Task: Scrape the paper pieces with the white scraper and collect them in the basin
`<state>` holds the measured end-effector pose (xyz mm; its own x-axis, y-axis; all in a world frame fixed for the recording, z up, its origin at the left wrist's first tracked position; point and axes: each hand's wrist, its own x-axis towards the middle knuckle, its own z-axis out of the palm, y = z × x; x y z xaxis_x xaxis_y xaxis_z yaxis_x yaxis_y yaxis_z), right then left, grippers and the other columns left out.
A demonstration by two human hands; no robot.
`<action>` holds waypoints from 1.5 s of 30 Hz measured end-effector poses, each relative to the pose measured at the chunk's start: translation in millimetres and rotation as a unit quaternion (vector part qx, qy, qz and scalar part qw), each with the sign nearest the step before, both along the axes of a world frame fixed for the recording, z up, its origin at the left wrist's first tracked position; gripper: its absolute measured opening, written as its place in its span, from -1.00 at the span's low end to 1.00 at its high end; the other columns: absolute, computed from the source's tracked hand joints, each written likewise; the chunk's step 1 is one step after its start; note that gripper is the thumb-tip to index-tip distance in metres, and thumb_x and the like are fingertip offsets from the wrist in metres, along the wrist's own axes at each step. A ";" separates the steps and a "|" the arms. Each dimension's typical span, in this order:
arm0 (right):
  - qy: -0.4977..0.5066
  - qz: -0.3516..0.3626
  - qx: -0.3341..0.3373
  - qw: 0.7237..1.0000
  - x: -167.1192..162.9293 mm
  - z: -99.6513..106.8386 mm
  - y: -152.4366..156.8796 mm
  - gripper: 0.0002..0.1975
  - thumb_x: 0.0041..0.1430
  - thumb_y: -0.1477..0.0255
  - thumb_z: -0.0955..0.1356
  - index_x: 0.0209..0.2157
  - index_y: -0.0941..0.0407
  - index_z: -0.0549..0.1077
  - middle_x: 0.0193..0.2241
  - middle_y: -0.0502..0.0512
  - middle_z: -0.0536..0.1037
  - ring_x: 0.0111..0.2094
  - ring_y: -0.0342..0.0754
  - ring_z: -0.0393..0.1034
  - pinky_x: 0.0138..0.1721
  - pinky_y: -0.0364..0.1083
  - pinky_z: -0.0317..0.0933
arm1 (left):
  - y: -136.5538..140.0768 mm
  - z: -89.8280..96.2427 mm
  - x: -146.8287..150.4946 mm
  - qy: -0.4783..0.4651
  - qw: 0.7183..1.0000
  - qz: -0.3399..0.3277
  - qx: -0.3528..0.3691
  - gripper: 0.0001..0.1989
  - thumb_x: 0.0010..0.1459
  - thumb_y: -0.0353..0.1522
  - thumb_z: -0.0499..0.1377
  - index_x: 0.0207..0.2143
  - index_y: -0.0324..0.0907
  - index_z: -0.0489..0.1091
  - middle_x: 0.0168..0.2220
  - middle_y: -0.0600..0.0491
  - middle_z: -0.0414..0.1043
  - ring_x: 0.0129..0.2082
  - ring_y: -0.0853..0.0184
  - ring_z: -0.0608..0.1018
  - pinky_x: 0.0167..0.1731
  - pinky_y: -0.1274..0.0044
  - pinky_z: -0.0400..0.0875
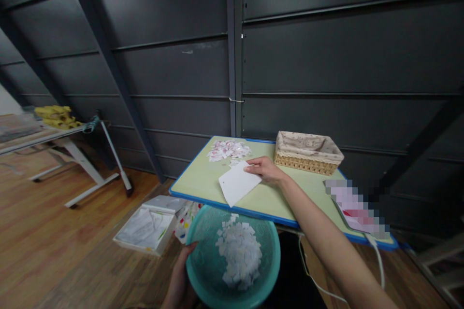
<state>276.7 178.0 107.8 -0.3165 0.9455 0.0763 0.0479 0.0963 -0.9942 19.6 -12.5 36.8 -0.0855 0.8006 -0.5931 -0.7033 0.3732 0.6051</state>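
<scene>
Hand placement: the right hand [266, 170] is closed in a pinch, thumb against fingers, on the far right edge of a white, thin rectangular card [239, 184]. The card is over the pale green tabletop with blue edging [197, 186], its nearest corner at the near edge; whether it lies flat cannot be determined. The edge grip presumably leaves most of the card's face uncovered.

The left hand [184, 261] is clamped on the left rim of a round teal plastic mesh basket [201, 270], probably to steady it. The basket's mouth faces upward just below the tabletop's near edge, a position that likely suits loose items; small white paper squares [241, 251] are heaped inside.

A loose pile of white-and-pink paper pieces [228, 149] occupies the far left of the tabletop. A rectangular tan woven basket with a patterned cloth liner [308, 166] stands at the far right, apparently set aside from the hands.

No brand, label or writing is legible.
</scene>
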 end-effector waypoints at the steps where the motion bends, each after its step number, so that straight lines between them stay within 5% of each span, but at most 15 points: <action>1: 0.019 -0.036 0.010 0.999 0.9 -1.4 3.1 -0.42 -0.29 0.15 0.53 -0.24 0.28 0.59 -0.43 0.20 0.60 -0.53 -0.11 0.37 -0.56 -0.17 0.16 | 0.2 0.2 0.0 -0.003 1.000 0.001 -0.004 -0.39 0.00 -0.37 0.23 0.14 -0.34 0.27 -0.36 -0.07 0.67 -0.17 0.04 0.62 0.00 0.24 0.39; 5: 0.056 -0.240 0.066 0.967 8.7 -7.5 18.1 -0.33 -0.26 0.09 0.49 -0.17 0.31 0.56 -0.41 0.24 0.61 -0.52 -0.06 0.39 -0.54 -0.13 0.18 | 1.8 0.7 0.4 -0.022 1.000 0.009 -0.016 -0.38 0.02 -0.38 0.21 0.17 -0.28 0.23 -0.26 -0.09 0.66 -0.16 0.04 0.62 -0.02 0.22 0.40; 9: 0.015 -0.303 0.093 0.948 12.7 -10.8 23.9 -0.39 -0.24 0.11 0.47 -0.21 0.30 0.59 -0.40 0.24 0.62 -0.48 -0.01 0.42 -0.51 -0.11 0.21 | 1.9 1.6 0.7 -0.003 1.000 0.019 -0.007 -0.40 0.01 -0.40 0.22 0.15 -0.31 0.25 -0.35 -0.06 0.67 -0.18 0.06 0.63 -0.04 0.25 0.42; 14: -0.031 -0.266 0.098 0.958 4.5 -8.3 15.2 -0.43 -0.18 0.13 0.44 -0.21 0.30 0.59 -0.38 0.25 0.62 -0.48 0.00 0.42 -0.55 -0.12 0.20 | 0.3 6.6 2.4 0.004 1.000 0.002 -0.015 -0.50 0.03 -0.38 0.20 0.06 -0.34 0.35 -0.55 -0.01 0.63 -0.21 0.04 0.64 -0.04 0.22 0.41; 22: -0.061 -0.216 0.077 0.971 4.1 -2.5 8.2 -0.45 -0.18 0.17 0.45 -0.23 0.33 0.59 -0.44 0.23 0.60 -0.54 -0.07 0.34 -0.60 -0.15 0.12 | 3.0 -1.8 -1.8 0.008 1.000 0.007 -0.012 -0.54 0.01 -0.36 0.24 0.00 -0.31 0.40 -0.55 0.02 0.63 -0.25 0.06 0.65 0.00 0.23 0.38; 30: -0.018 0.001 0.008 1.000 1.7 -3.7 -0.2 -0.55 -0.22 0.18 0.51 -0.34 0.25 0.60 -0.51 0.11 0.57 -0.59 -0.16 0.31 -0.59 -0.19 0.07 | 1.9 -10.8 -4.6 0.005 1.000 -0.023 0.011 -0.48 0.00 -0.37 0.26 0.04 -0.36 0.36 -0.53 -0.01 0.64 -0.22 0.04 0.64 0.00 0.21 0.39; 33: 0.011 0.032 -0.016 0.999 0.5 -2.6 -0.8 -0.54 -0.26 0.21 0.53 -0.32 0.25 0.60 -0.48 0.14 0.59 -0.57 -0.15 0.33 -0.57 -0.19 0.10 | 2.5 -8.6 -3.1 0.010 1.000 -0.009 0.004 -0.45 0.02 -0.37 0.23 0.09 -0.36 0.31 -0.51 -0.03 0.65 -0.22 0.04 0.64 0.00 0.21 0.39; 39: 0.127 -0.235 0.057 0.962 12.6 -2.7 16.2 -0.47 -0.30 0.16 0.51 -0.27 0.22 0.60 -0.39 0.18 0.62 -0.47 -0.05 0.40 -0.48 -0.10 0.23 | 2.0 -5.5 -1.2 0.002 1.000 -0.009 0.007 -0.40 0.00 -0.41 0.23 0.14 -0.33 0.26 -0.22 -0.15 0.65 -0.17 0.03 0.62 -0.01 0.20 0.40; 45: 0.005 -0.420 0.146 0.896 25.3 -8.0 28.1 -0.44 -0.15 0.10 0.41 -0.22 0.27 0.59 -0.27 0.26 0.62 -0.28 0.11 0.47 -0.28 0.00 0.30 | 2.9 -4.2 -0.7 0.006 1.000 0.005 0.009 -0.41 0.02 -0.41 0.21 0.14 -0.35 0.26 -0.32 -0.11 0.67 -0.15 0.03 0.62 -0.01 0.22 0.40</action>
